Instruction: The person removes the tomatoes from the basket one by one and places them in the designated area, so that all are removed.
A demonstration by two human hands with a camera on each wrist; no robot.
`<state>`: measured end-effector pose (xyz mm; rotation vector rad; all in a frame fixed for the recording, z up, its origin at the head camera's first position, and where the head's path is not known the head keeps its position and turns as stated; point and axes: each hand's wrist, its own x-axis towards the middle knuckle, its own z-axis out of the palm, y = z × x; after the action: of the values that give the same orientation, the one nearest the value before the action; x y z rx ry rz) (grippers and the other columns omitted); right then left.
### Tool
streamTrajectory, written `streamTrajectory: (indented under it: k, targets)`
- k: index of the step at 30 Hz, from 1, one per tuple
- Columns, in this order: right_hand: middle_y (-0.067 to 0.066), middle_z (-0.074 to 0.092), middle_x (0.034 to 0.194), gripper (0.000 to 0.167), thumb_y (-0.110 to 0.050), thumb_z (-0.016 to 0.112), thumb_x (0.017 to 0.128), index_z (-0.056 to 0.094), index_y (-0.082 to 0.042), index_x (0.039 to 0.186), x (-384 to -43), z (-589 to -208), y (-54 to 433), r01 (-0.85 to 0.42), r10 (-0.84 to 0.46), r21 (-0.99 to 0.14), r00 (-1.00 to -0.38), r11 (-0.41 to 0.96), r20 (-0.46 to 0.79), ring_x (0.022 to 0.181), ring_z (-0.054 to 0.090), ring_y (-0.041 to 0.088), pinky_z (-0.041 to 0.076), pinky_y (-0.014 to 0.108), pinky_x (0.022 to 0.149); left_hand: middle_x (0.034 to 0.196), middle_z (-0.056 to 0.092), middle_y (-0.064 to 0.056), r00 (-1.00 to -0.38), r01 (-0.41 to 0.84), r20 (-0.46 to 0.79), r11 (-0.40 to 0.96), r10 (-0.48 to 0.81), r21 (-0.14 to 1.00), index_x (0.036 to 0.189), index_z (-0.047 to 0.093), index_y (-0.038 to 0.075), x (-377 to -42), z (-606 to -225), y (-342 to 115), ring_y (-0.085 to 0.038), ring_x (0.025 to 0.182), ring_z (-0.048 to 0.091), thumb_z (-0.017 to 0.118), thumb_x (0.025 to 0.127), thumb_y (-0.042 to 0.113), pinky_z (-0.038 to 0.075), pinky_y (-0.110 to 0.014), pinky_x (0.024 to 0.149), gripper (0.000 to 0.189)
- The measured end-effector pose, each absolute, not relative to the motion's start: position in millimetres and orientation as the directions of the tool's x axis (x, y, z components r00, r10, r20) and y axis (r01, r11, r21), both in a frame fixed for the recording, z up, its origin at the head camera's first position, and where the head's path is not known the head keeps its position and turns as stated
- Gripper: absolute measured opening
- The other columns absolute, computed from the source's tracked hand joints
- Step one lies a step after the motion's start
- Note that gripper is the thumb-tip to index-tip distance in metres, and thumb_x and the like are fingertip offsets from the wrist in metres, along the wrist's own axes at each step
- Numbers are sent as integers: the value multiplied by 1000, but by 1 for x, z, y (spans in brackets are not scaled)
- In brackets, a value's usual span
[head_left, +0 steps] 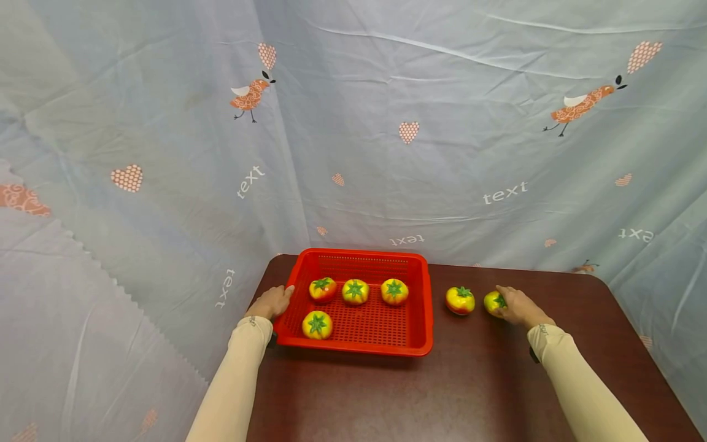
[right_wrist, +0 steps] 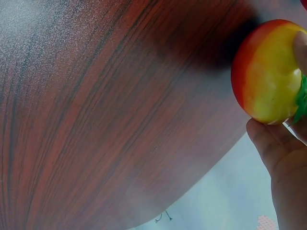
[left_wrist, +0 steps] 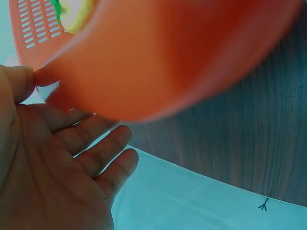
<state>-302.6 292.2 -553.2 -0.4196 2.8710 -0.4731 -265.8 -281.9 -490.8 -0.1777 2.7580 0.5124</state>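
My left hand [head_left: 272, 302] holds the left rim of a red plastic basket [head_left: 359, 350]. In the left wrist view the thumb [left_wrist: 21, 81] lies over the rim and the other fingers stretch along the outside. Several red-and-yellow toy tomatoes with green star-shaped tops, one of them a front-left tomato [head_left: 317, 325], sit in the basket. Right of the basket, my right hand [head_left: 519, 306] pinches another toy tomato [right_wrist: 268, 72] between thumb and fingers. A further toy tomato [head_left: 460, 301] lies on the table between the basket and that hand.
The dark brown wooden table [head_left: 442, 393] has rounded far corners. A light blue curtain [head_left: 359, 153] printed with birds, hearts and text hangs along its back and sides.
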Motion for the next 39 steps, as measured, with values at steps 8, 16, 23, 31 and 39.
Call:
streamTrajectory:
  k: [8, 16, 23, 31, 39]
  targets:
    - [40, 41, 135, 64, -7, 64, 90, 34, 16, 140, -301, -552, 295, -236, -305, -337, -938, 911, -166, 121, 44, 53, 38, 62, 102, 118, 58, -27, -939, -179, -338, 927, -61, 329, 133, 48, -11, -268, -492, -280, -40, 106, 57, 33, 106, 34, 40, -57, 103, 55]
    - [40, 42, 134, 64, -8, 66, 88, 35, 17, 139, -301, -553, 292, -249, -312, -329, -938, 911, -154, 120, 45, 54, 38, 62, 101, 109, 59, -24, -940, -182, -334, 924, -64, 336, 130, 48, -13, -265, -492, -281, -37, 98, 57, 32, 106, 32, 43, -56, 99, 53]
    - [41, 42, 134, 66, -11, 66, 88, 35, 18, 139, -297, -553, 292, -266, -321, -329, -939, 906, -124, 120, 45, 55, 38, 63, 101, 107, 60, -23, -936, -207, -341, 917, -85, 341, 131, 48, -11, -266, -492, -280, -36, 96, 58, 31, 106, 34, 44, -55, 97, 54]
    - [41, 38, 138, 69, -13, 65, 88, 32, 18, 140, -298, -555, 293, -248, -304, -331, -944, 910, -128, 122, 43, 56, 36, 63, 103, 107, 60, -23, -937, -209, -338, 913, -86, 350, 133, 47, -11, -267, -494, -282, -36, 95, 58, 31, 106, 34, 44, -55, 96, 54]
    - [42, 39, 137, 70, -20, 65, 90, 33, 19, 139, -299, -553, 292, -274, -321, -331, -942, 903, -95, 122, 42, 56, 36, 64, 103, 116, 58, -27, -939, -202, -334, 918, -82, 343, 134, 46, -11, -268, -494, -281, -38, 99, 57, 30, 106, 33, 43, -56, 99, 55]
